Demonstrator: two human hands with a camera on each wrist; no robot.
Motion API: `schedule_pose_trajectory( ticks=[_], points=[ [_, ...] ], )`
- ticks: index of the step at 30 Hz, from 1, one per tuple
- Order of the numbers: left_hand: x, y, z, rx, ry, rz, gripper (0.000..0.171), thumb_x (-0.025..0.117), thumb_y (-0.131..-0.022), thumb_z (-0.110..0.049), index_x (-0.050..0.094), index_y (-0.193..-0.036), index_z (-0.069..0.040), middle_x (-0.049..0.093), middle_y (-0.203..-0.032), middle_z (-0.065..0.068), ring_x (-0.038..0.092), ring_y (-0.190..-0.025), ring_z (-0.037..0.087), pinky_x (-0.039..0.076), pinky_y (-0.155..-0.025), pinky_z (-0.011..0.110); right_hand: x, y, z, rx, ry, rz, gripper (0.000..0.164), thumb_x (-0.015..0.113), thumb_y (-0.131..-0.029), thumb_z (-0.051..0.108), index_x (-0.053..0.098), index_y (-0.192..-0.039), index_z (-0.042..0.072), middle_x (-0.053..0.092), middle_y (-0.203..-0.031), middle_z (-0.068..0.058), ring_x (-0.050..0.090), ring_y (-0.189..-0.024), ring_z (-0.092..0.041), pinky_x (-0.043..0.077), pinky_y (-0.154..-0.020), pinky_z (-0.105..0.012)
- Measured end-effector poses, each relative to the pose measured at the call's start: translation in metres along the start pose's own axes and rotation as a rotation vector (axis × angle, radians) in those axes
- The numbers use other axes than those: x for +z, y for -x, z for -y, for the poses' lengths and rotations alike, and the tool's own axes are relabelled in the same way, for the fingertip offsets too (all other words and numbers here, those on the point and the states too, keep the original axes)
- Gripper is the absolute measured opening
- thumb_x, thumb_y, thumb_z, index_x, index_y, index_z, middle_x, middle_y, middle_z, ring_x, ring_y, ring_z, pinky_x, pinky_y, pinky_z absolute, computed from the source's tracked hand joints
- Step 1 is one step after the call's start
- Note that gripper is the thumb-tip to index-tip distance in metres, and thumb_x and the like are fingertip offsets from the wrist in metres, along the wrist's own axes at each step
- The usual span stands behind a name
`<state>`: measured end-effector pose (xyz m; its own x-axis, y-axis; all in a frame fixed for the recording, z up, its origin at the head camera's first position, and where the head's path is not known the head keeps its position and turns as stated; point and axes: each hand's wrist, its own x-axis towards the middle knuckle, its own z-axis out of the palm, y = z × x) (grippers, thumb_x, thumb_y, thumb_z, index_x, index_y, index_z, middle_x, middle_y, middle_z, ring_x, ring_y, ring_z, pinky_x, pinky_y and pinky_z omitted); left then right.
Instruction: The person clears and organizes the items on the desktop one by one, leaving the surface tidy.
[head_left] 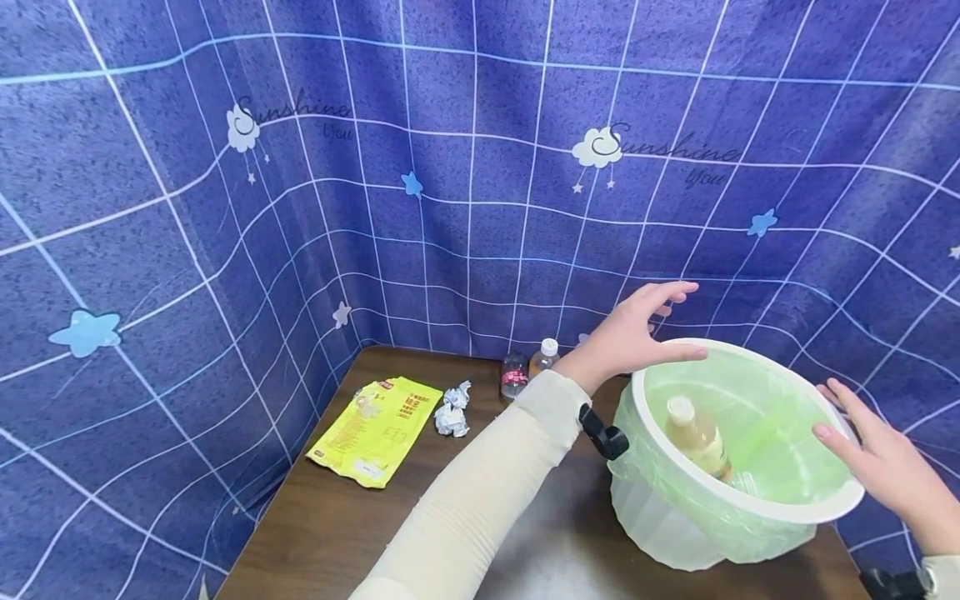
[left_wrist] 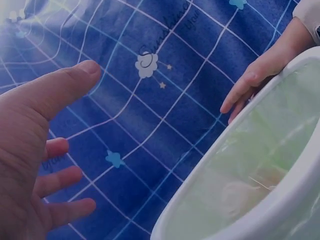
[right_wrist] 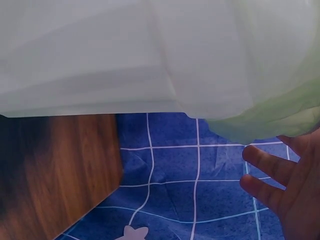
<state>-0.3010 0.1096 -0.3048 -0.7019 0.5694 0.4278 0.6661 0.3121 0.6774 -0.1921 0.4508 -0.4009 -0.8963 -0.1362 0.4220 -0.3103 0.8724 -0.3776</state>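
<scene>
A white trash bin [head_left: 663,521] with a light green bag liner [head_left: 795,450] folded over its rim stands on the right of the table. Inside it leans a bottle [head_left: 693,437] with a white cap; a bit of clear plastic [head_left: 744,482] shows beside it. My left hand [head_left: 633,333] reaches over the bin's far left rim, thumb and fingers spread apart, holding nothing. At the right rim is my right hand [head_left: 885,462], its fingers extended and parted. In the right wrist view, that hand's fingers [right_wrist: 270,165] show close below the liner's overhang.
To the left lie a yellow packet [head_left: 382,429] and crumpled paper [head_left: 452,410]. A small clear bottle [head_left: 513,375] and a white-capped bottle [head_left: 545,357] stand at the back edge, partly behind my left arm. A blue gridded curtain [head_left: 480,167] surrounds the brown table [head_left: 300,533].
</scene>
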Motion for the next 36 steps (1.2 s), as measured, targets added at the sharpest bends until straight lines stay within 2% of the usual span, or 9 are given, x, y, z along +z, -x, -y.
schedule_pose_trajectory(
  ticks=[6, 10, 13, 16, 20, 22, 27, 33, 36],
  points=[
    [-0.007, 0.004, 0.016, 0.0, 0.049, -0.032, 0.072, 0.073, -0.072, -0.048, 0.037, -0.133, -0.042, 0.043, -0.123, -0.017, 0.044, -0.106, -0.003, 0.043, -0.085, 0.02, -0.001, 0.001, 0.0, 0.004, 0.007, -0.006, 0.068, 0.052, -0.093, 0.019, 0.012, -0.147, 0.01, 0.017, -0.148, 0.01, 0.002, -0.118, 0.021, -0.003, -0.106, -0.02],
    [-0.013, 0.007, 0.034, 0.001, 0.056, -0.075, 0.07, 0.072, -0.072, -0.049, 0.039, -0.133, -0.039, 0.045, -0.122, -0.015, 0.046, -0.106, 0.001, 0.043, -0.085, 0.021, -0.001, 0.003, 0.0, 0.005, -0.002, -0.01, 0.068, 0.053, -0.093, 0.018, 0.014, -0.147, 0.011, 0.02, -0.149, 0.006, 0.003, -0.119, 0.02, -0.003, -0.102, -0.014],
    [-0.018, 0.011, 0.048, -0.002, 0.052, -0.112, 0.069, 0.072, -0.073, -0.049, 0.041, -0.133, -0.037, 0.045, -0.121, -0.014, 0.046, -0.106, 0.003, 0.043, -0.085, 0.02, 0.0, 0.003, 0.0, 0.005, -0.003, -0.011, 0.068, 0.053, -0.092, 0.018, 0.014, -0.147, 0.011, 0.019, -0.148, 0.01, 0.004, -0.119, 0.02, -0.002, -0.1, -0.012],
    [-0.025, 0.015, 0.062, -0.016, 0.053, -0.136, 0.067, 0.072, -0.073, -0.049, 0.042, -0.132, -0.037, 0.046, -0.121, -0.012, 0.047, -0.106, 0.005, 0.043, -0.085, 0.021, -0.001, 0.002, -0.001, 0.001, 0.0, -0.011, 0.068, 0.053, -0.093, 0.018, 0.014, -0.147, 0.011, 0.017, -0.146, 0.018, 0.003, -0.119, 0.02, -0.003, -0.103, -0.015],
    [-0.034, 0.022, 0.08, -0.046, 0.066, -0.146, 0.064, 0.069, -0.074, -0.051, 0.042, -0.131, -0.039, 0.046, -0.121, -0.012, 0.048, -0.107, 0.009, 0.044, -0.088, 0.028, -0.001, 0.002, -0.002, 0.005, -0.001, -0.007, 0.068, 0.053, -0.093, 0.018, 0.013, -0.147, 0.011, 0.018, -0.148, 0.011, 0.002, -0.119, 0.02, -0.003, -0.107, -0.022],
    [-0.038, 0.026, 0.09, -0.06, 0.069, -0.159, 0.064, 0.068, -0.075, -0.052, 0.042, -0.131, -0.038, 0.047, -0.122, -0.011, 0.048, -0.108, 0.011, 0.044, -0.089, 0.029, -0.001, 0.001, -0.002, 0.003, -0.007, -0.014, 0.068, 0.053, -0.092, 0.018, 0.014, -0.147, 0.012, 0.019, -0.147, 0.014, 0.004, -0.12, 0.019, -0.002, -0.106, -0.02],
    [-0.042, 0.034, 0.118, -0.087, 0.067, -0.2, 0.065, 0.068, -0.075, -0.052, 0.044, -0.132, -0.033, 0.048, -0.121, -0.009, 0.05, -0.107, 0.013, 0.044, -0.087, 0.03, 0.001, 0.0, -0.001, -0.007, -0.023, -0.033, 0.067, 0.054, -0.092, 0.016, 0.017, -0.147, 0.013, 0.017, -0.135, 0.037, 0.008, -0.121, 0.018, 0.001, -0.099, -0.01],
    [-0.042, 0.043, 0.145, -0.15, 0.082, -0.226, 0.06, 0.07, -0.075, -0.049, 0.045, -0.129, -0.037, 0.049, -0.123, -0.005, 0.049, -0.107, 0.015, 0.044, -0.088, 0.033, 0.002, 0.001, 0.001, 0.007, -0.017, -0.026, 0.067, 0.054, -0.092, 0.017, 0.016, -0.147, 0.015, 0.017, -0.139, 0.032, 0.007, -0.119, 0.02, 0.0, -0.101, -0.012],
    [-0.039, 0.046, 0.156, -0.164, 0.087, -0.241, 0.06, 0.072, -0.076, -0.043, 0.046, -0.13, -0.033, 0.049, -0.124, 0.002, 0.05, -0.106, 0.017, 0.044, -0.088, 0.035, 0.003, 0.002, 0.001, 0.009, -0.018, -0.023, 0.067, 0.053, -0.092, 0.018, 0.016, -0.148, 0.015, 0.018, -0.141, 0.028, 0.007, -0.119, 0.019, 0.0, -0.102, -0.014]
  ],
)
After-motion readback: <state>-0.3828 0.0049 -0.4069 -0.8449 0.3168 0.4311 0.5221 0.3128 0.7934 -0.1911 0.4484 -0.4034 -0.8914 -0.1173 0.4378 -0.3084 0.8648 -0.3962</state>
